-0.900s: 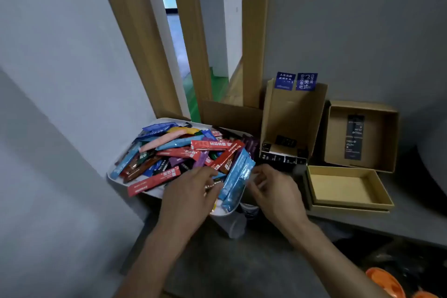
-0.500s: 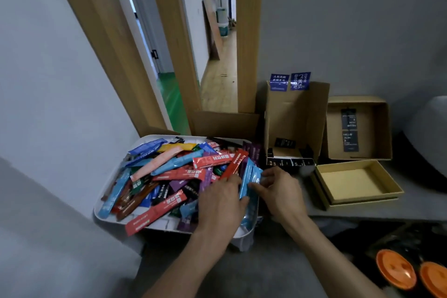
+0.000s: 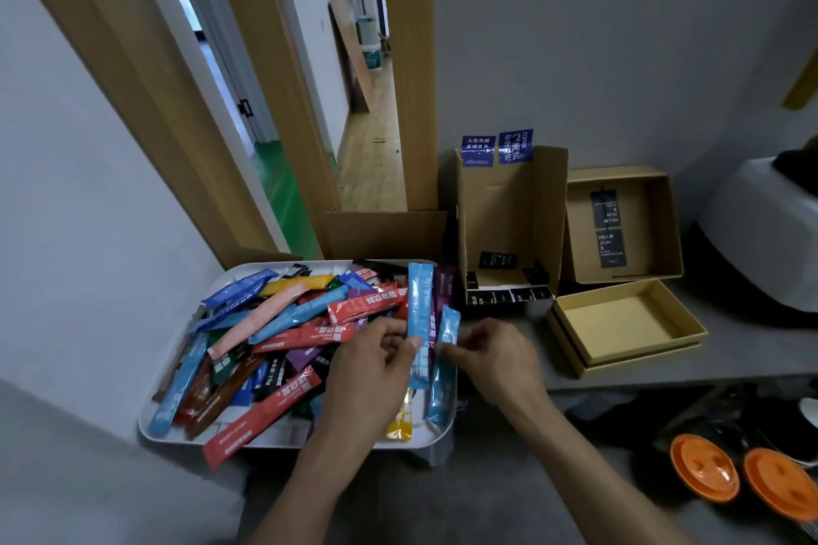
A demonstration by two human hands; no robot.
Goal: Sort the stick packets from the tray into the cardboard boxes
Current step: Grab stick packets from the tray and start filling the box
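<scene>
Our tray (image 3: 283,438), lower left, brims with packets (image 3: 287,323); left hand (image 3: 367,381) pinches a blue stick (image 3: 420,310), right hand (image 3: 495,358) apparently a second blue stick (image 3: 444,372).

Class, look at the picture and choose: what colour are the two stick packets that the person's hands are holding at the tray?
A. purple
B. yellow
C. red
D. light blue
D: the left hand pinches the taller light blue packet, and the right hand pinches the second light blue packet beside it.
</scene>
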